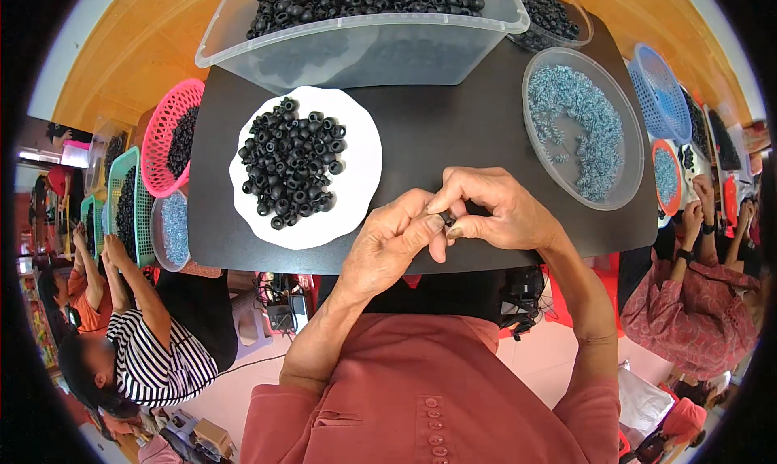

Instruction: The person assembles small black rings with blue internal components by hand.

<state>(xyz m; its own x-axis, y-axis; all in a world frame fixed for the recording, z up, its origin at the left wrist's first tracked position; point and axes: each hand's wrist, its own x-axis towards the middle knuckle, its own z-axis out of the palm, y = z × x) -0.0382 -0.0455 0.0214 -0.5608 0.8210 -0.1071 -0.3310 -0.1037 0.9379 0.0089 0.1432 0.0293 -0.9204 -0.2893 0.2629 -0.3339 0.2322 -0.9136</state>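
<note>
Here, listed from left to right across the black work table [421, 132]:

- Far left, beyond the table edge: a pink mesh basket [166, 132] holding black rings, with green baskets [121, 201] and a small clear bowl of pale blue parts [171, 229] beside it; a co-worker in a striped shirt [154, 351] sits there.
- Left of centre: a white plate [360, 165] heaped with black rubber grommets [293, 161], resting flat on the table.
- Far centre: a large clear plastic tub [356, 51], filled with the same black grommets, touching the far edge of the plate.
- Near centre: left hand [388, 241], fingers curled in, thumb and forefinger pinched on a single black grommet [447, 218] held above the near edge of the table.
- Just beside it: right hand [494, 209], fingers bent over and closed onto the same grommet, fingertips meeting those of the left hand. Whether a second small part sits between the fingers cannot be told.
- Right: a clear round bowl [631, 152] of small pale blue metal screws [576, 128], well apart from the plate.
- Far right corner: a second clear bowl of black grommets [550, 15].
- Far right, off the table: a blue mesh basket [660, 92], an orange-rimmed dish [665, 177], and another person's hands [698, 209].
</note>
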